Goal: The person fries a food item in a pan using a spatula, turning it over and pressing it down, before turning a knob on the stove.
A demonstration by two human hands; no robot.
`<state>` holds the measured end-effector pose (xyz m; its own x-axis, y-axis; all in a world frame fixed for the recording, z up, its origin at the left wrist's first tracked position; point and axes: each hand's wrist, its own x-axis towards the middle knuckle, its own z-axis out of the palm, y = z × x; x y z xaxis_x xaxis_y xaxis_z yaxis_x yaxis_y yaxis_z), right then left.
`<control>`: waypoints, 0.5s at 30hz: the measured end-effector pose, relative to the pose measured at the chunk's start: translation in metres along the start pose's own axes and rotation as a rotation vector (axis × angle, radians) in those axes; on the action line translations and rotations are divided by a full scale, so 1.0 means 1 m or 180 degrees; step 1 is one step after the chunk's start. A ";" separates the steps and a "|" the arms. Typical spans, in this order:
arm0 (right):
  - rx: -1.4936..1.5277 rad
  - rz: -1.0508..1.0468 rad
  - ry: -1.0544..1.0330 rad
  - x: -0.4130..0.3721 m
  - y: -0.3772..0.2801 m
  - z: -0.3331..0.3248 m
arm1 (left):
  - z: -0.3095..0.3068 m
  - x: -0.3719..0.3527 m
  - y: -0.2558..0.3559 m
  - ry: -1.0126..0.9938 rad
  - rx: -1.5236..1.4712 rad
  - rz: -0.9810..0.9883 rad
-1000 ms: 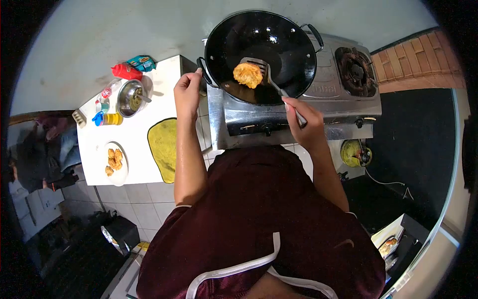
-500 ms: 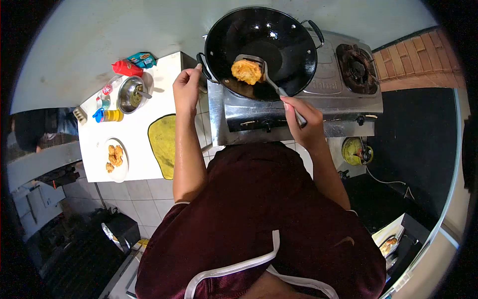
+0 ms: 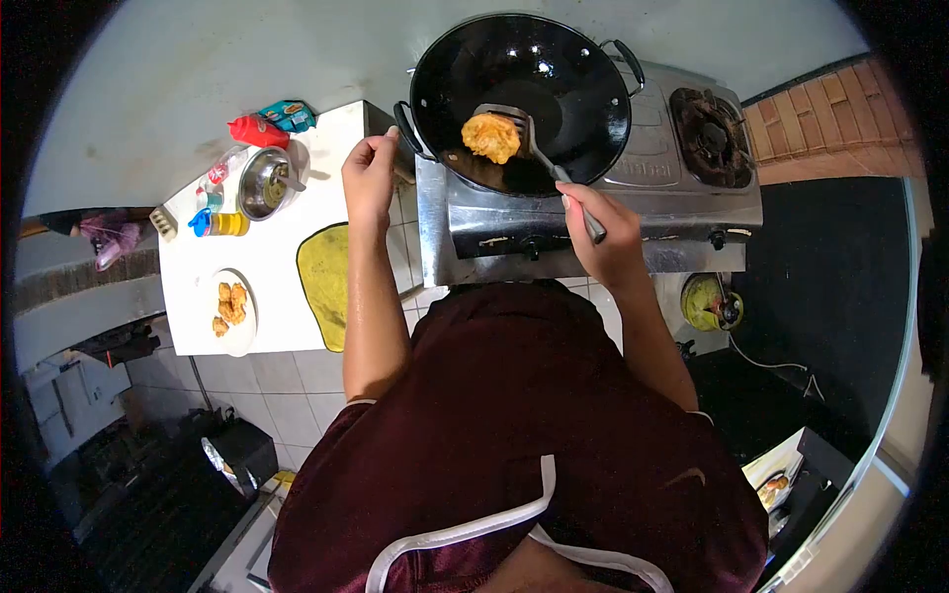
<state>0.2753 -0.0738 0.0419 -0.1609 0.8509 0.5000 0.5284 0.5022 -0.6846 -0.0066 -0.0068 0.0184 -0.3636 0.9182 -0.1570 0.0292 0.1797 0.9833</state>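
A black wok with two loop handles sits over the left side of a steel gas stove. My right hand grips the handle of a slotted turner, thumb along its top. On the turner's blade lies a golden, crisp fried piece, held over the near left part of the wok. My left hand is closed at the wok's left handle, its thumb tip against the loop and its curled fingers partly hidden. Dark, shiny oil shows in the wok.
Left of the stove, a white table holds a plate of fried pieces, a steel bowl, bottles, a red packet and a yellow-green mat. A bare burner is at right.
The fried piece and turner stay nearly in place over the wok. The view shifts slightly. At far left, a person seen earlier is out of sight and a pinkish bag now shows.
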 end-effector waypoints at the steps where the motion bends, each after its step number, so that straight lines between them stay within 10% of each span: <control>1: -0.0002 0.0001 0.0000 -0.001 0.000 0.001 | 0.000 0.000 -0.001 -0.0001 -0.0001 -0.0001; 15: -0.0012 -0.0043 0.0038 0.005 -0.013 0.003 | -0.004 -0.001 -0.006 0.0185 -0.0071 0.0019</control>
<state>0.2648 -0.0756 0.0520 -0.1582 0.8422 0.5155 0.5293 0.5130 -0.6758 -0.0102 -0.0106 0.0133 -0.4170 0.8971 -0.1462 0.0110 0.1658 0.9861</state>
